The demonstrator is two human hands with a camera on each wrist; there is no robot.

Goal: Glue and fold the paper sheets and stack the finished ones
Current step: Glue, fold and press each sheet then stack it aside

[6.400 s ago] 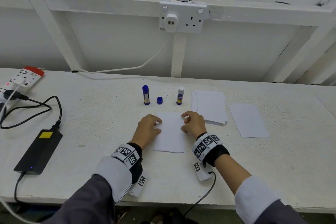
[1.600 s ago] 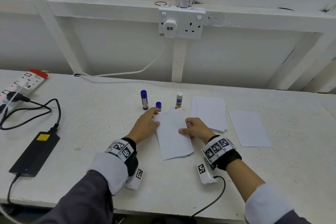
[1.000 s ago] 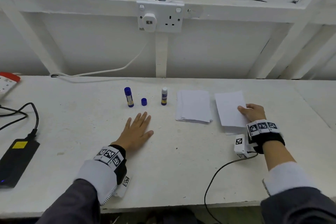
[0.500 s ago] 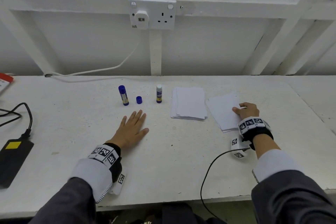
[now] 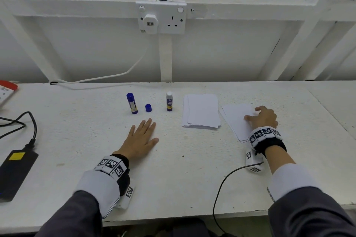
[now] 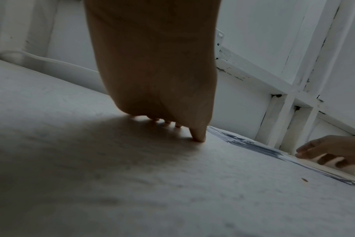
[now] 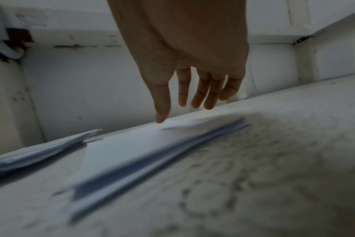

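Folded papers (image 5: 235, 119) lie white and flat in a small, slightly messy stack on the right of the table (image 5: 173, 169). Right hand (image 5: 264, 118) rests loose fingers on top. Left hand (image 5: 139, 141) lies flat, fingers straight, holding nothing.

The folded sheets (image 7: 144, 154) blur in the right wrist view, so their count cannot be told. The power strip (image 5: 6, 90) and black adapter (image 5: 14, 175) run off the head view's left edge. Glue stick (image 5: 169, 101) label print is too small to read.
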